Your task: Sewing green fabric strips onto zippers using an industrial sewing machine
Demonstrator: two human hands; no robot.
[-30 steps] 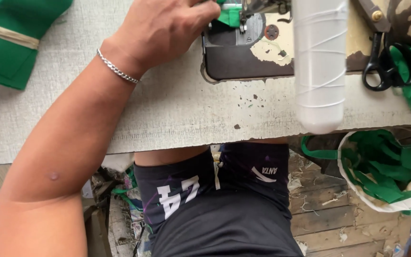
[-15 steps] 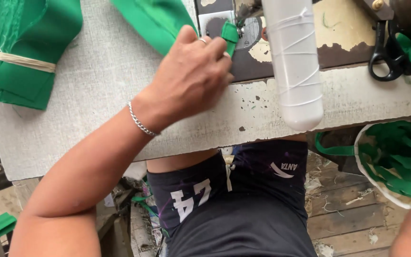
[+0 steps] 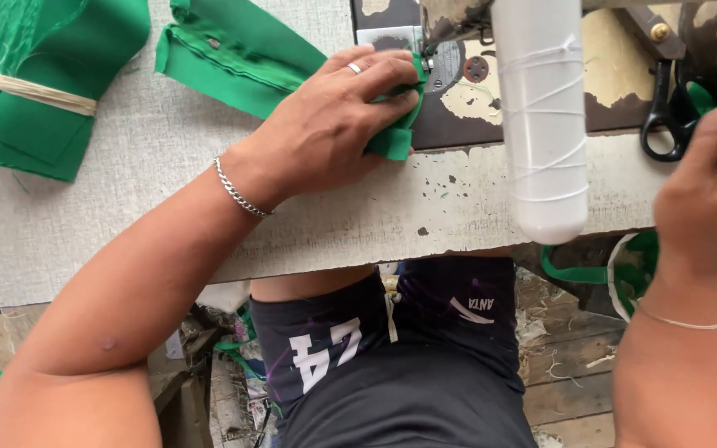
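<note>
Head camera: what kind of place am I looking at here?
Most likely a small sewing workshop. The left hand presses a green fabric piece by a sewing machine; a tied bundle of green pieces and black scissors lie on the worn table.

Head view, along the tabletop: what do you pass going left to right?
Bundle of green fabric tied with a pale band → folded green fabric piece → left hand pressing a small green fabric piece → white thread cone → black-handled scissors → right hand.
</note>
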